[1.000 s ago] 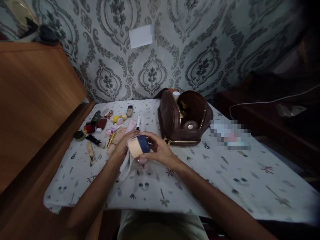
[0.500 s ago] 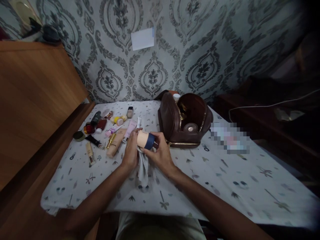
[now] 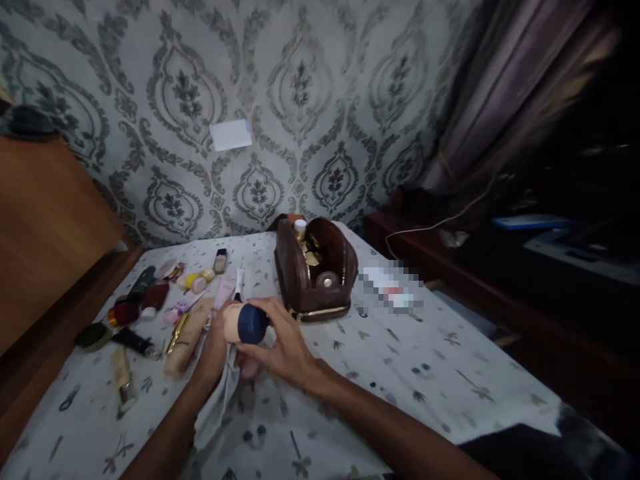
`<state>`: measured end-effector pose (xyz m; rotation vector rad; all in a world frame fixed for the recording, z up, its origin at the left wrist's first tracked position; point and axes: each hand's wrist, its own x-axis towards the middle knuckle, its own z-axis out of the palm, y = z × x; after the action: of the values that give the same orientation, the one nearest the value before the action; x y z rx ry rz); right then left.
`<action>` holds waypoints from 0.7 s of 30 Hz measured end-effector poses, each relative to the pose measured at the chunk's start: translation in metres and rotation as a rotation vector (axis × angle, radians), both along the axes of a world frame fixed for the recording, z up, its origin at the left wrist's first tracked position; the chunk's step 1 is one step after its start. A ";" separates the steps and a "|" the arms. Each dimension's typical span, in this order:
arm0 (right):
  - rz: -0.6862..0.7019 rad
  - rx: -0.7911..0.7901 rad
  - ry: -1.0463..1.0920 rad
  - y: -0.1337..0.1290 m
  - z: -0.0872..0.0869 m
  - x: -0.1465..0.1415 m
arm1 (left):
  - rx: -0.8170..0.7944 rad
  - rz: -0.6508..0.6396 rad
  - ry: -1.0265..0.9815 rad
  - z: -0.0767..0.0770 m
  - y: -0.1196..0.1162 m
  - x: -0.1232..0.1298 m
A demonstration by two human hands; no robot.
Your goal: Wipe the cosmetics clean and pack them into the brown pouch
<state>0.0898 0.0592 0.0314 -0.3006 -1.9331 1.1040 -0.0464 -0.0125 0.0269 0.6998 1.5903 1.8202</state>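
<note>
Between my two hands is a beige cosmetic container with a navy blue cap (image 3: pixel 253 325), held tilted above the table. My right hand (image 3: pixel 287 347) grips it at the capped end, thumb below and fingers above. A pale grey cloth (image 3: pixel 220 400) hangs from my left hand (image 3: pixel 215 343), which presses against the beige end; its fingers are partly hidden behind the container. Just left of my left hand lie a large beige tube (image 3: pixel 187 343) and a gold tube (image 3: pixel 179 333). A lilac tube (image 3: pixel 223 292) lies behind the container.
A brown cosmetic bag (image 3: pixel 295 280) stands unzipped, with a white-capped bottle (image 3: pixel 300 229) and gold items inside. Several cosmetics, including a foundation tube (image 3: pixel 123 377) and a green round container (image 3: pixel 93 335), lie at left. A blurred-out packet (image 3: pixel 393 287) lies right of the bag.
My view has swung right, so the table items sit further left. The container is turned with its navy cap more toward me. Both hands still hold it, and the cloth hangs further left.
</note>
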 end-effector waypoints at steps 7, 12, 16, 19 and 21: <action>-0.064 -0.290 0.138 0.042 0.062 0.030 | -0.009 -0.138 -0.054 0.007 0.001 0.005; -0.293 -0.137 0.126 0.111 0.099 0.051 | -0.079 -0.114 -0.004 0.005 0.006 -0.001; -0.410 -0.026 -0.043 0.159 0.108 0.062 | -0.114 -0.113 0.019 0.002 0.008 -0.005; -0.538 0.112 -0.306 0.182 0.111 0.061 | -0.140 -0.111 0.033 -0.001 0.013 -0.010; -0.580 0.236 -0.525 0.190 0.111 0.057 | -0.159 -0.113 0.046 -0.003 0.016 -0.013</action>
<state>0.1469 0.2494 0.1428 -1.0231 -2.1870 0.4292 -0.0589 0.0038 0.0243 0.7474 1.6692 1.5880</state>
